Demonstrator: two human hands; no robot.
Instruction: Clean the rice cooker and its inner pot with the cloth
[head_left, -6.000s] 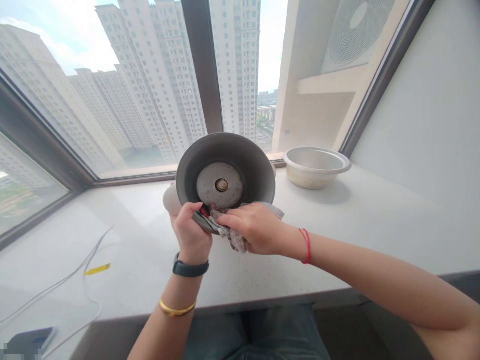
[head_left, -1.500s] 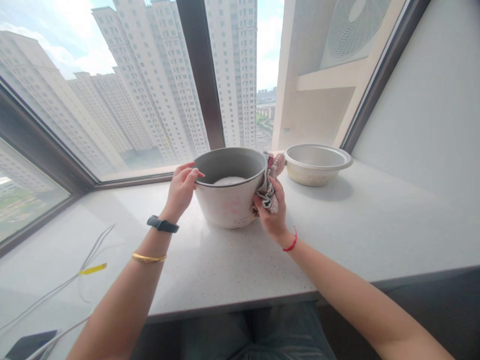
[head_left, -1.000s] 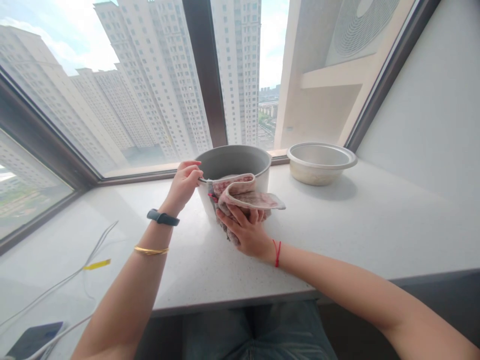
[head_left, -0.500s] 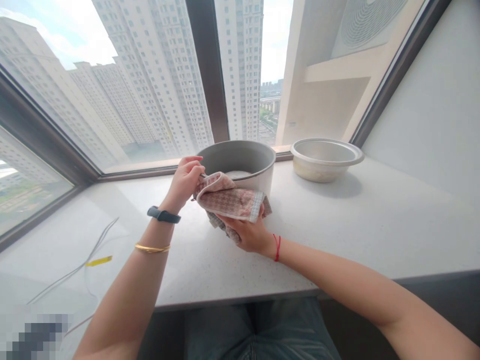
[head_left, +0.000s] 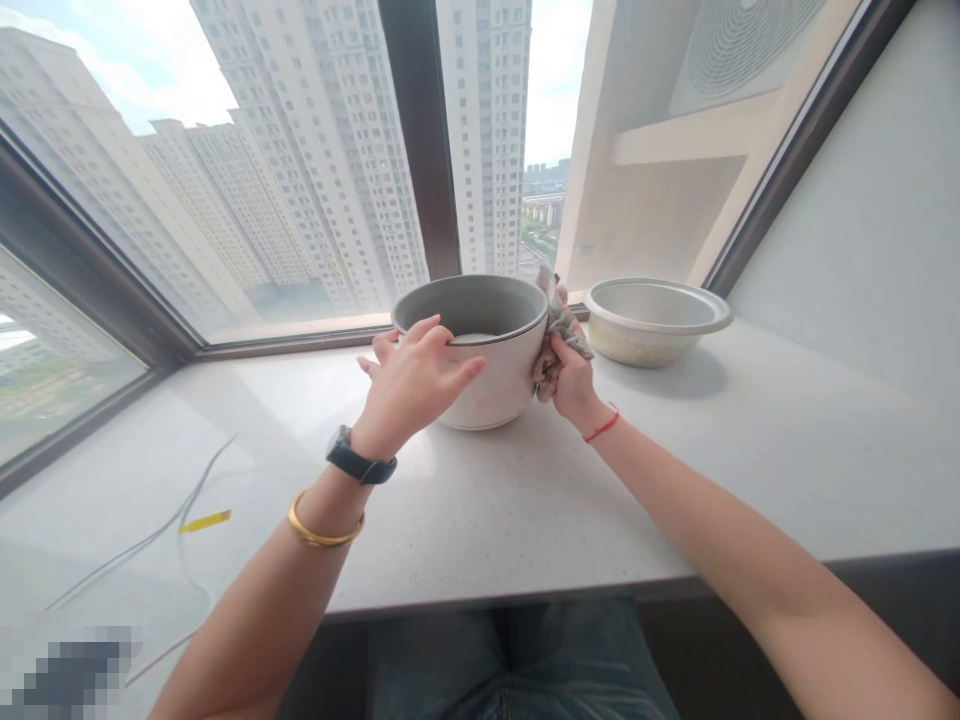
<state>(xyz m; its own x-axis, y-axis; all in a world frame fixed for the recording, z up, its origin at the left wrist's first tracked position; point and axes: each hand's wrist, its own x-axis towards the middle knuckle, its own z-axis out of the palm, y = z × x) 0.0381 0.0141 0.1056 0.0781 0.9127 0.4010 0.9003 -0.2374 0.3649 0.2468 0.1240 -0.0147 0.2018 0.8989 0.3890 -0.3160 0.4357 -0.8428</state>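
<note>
A round white pot point(head_left: 491, 385) with a grey inside and a dark rim stands upright on the white sill. My left hand point(head_left: 412, 375) is at its front left, fingers spread, over the near rim; whether the fingertips touch it I cannot tell. On the pot's right side, my right hand point(head_left: 574, 375) grips a bunched pinkish-grey checked cloth point(head_left: 553, 345), which lies against the outer wall. Part of the pot's left side is hidden behind my left hand.
Right of the pot sits a wide pale basin point(head_left: 645, 345) with a broad rim. A thin grey cable point(head_left: 184, 510) with a yellow tag point(head_left: 206, 521) lies at the left. Window panes with a dark frame point(head_left: 420, 150) rise behind the sill point(head_left: 525, 530).
My right hand has carried the cloth from the pot's front to its right side. My left hand has left its hold at the left rim and spread out over the front left.
</note>
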